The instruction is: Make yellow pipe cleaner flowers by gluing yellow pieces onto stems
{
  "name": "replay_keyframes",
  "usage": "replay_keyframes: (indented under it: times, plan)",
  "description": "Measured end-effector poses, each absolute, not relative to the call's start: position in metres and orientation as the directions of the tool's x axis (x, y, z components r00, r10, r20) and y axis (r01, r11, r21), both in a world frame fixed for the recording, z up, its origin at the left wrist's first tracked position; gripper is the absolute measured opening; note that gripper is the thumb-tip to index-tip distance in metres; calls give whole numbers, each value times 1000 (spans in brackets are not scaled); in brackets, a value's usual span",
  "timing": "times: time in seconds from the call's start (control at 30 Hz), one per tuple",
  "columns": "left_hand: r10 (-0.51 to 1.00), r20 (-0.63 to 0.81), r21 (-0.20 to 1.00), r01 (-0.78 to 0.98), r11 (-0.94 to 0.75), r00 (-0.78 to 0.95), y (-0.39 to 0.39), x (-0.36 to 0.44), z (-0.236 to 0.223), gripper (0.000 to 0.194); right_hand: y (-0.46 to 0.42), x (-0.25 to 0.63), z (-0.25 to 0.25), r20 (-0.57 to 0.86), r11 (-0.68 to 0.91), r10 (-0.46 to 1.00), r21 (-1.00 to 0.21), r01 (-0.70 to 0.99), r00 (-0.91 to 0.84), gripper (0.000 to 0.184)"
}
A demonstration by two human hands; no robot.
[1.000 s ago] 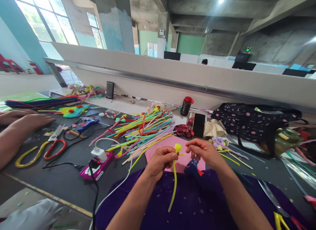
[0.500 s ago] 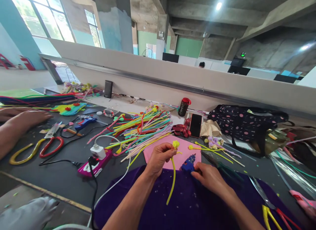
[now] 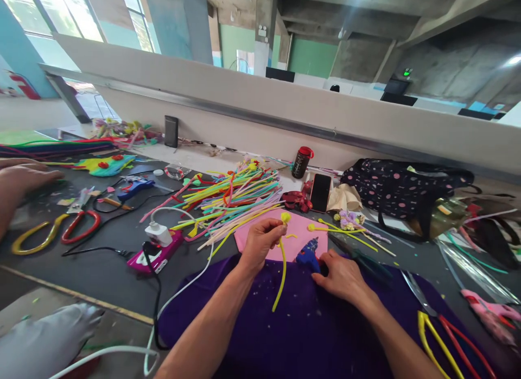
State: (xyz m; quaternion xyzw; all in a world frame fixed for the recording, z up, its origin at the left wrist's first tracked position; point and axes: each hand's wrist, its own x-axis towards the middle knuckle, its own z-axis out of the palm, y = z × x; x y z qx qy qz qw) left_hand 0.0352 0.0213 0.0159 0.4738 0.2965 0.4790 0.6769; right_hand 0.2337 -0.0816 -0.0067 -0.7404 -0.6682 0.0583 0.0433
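Observation:
My left hand (image 3: 260, 242) is closed in a pinch on a yellow pipe-cleaner flower (image 3: 285, 218). The flower's small fuzzy head pokes above the fingertips, and its long stem (image 3: 281, 281) curves down over the dark purple cloth. Close by on the right, a blue glue gun (image 3: 308, 255) lies at the near edge of a pink sheet (image 3: 248, 235), nozzle pointing away. Beside its handle, my right hand (image 3: 341, 274) has thumb and forefinger apart. A short yellow snippet (image 3: 291, 236) rests on the sheet, near other yellow pipe-cleaner stems (image 3: 345, 237).
Colourful pipe cleaners (image 3: 240, 197) are heaped behind the sheet. A power strip (image 3: 157, 254) with cables stands left, near large scissors (image 3: 79, 227). More scissors (image 3: 435, 314) lie right. A phone (image 3: 321, 193), bottle (image 3: 302, 162) and patterned bag (image 3: 399, 197) stand behind. Another person's hand (image 3: 28, 178) is far left.
The view has tilted down slightly. My right hand's forefinger has lifted away from the thumb beside the glue gun. My left hand keeps its pinch on the flower.

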Motion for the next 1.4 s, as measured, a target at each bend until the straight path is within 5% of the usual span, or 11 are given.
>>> replay_keyframes:
  times: [0.17, 0.3, 0.4, 0.5, 0.67, 1.0, 1.4]
  plan:
    - [852, -123, 819, -433, 376, 508, 25, 32, 14, 22, -84, 251, 9, -36, -123, 992, -553, 824, 124, 24]
    - [793, -154, 726, -477, 496, 590, 26, 31, 13, 19, -95, 253, 17, 31, 13, 997, -966, 256, 67, 31]
    - [770, -173, 713, -461, 528, 615, 24, 32, 13, 16, -103, 239, 18, 89, 88, 996, -984, -153, 3, 39]
    - [768, -181, 716, -453, 531, 614, 22, 34, 15, 16, -107, 220, 19, 102, 93, 995, -942, -323, -10, 40]
    - [770, -163, 738, -442, 510, 617, 20, 35, 14, 16, -107, 204, 33, 105, 122, 992, -941, -316, 69, 40]
    - [844, -107, 746, -519, 417, 525, 24, 30, 13, 23, -85, 185, 73, 211, 211, 978, -977, -30, 11, 41]
    - [846, -128, 725, -533, 436, 518, 26, 30, 13, 22, -83, 190, 56, 123, 124, 992, -988, 88, -12, 40]
